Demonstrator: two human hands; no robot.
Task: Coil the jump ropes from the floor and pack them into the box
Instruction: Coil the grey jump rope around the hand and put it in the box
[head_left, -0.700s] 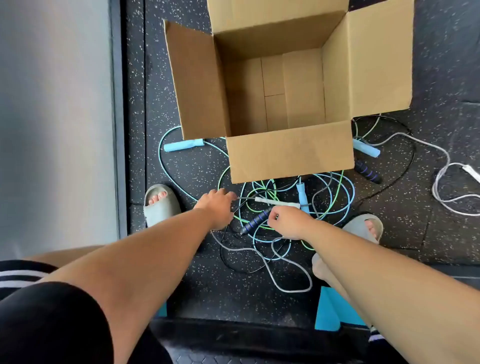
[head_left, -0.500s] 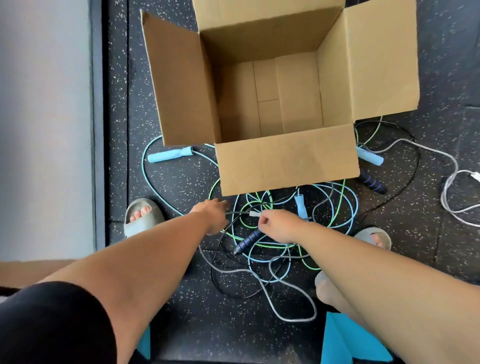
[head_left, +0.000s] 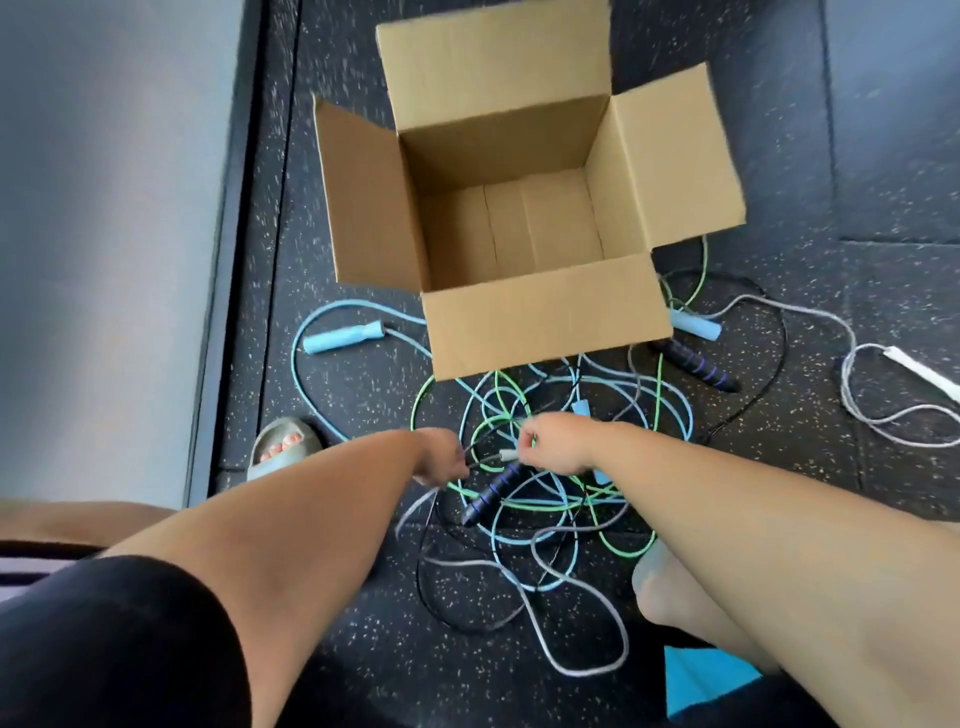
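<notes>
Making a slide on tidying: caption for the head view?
Both hands pinch a white handle above tangled jump ropes before an empty cardboard box.

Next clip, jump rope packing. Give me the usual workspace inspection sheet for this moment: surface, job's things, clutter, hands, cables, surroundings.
Surface: dark speckled rubber floor.
Job's things: open cardboard box, flaps up, nothing seen inside; tangled jump ropes in blue, green, grey and black lie in front of it; a light blue handle lies left of the box, a white handle far right.
Clutter: a blue flat item at the bottom edge, unidentified.
Hands: left hand and right hand both pinch parts of the tangle, a whitish handle end between them.
Cables: nothing seen besides the ropes.
Surroundings: grey wall on the left; sandalled foot beside the pile.
</notes>
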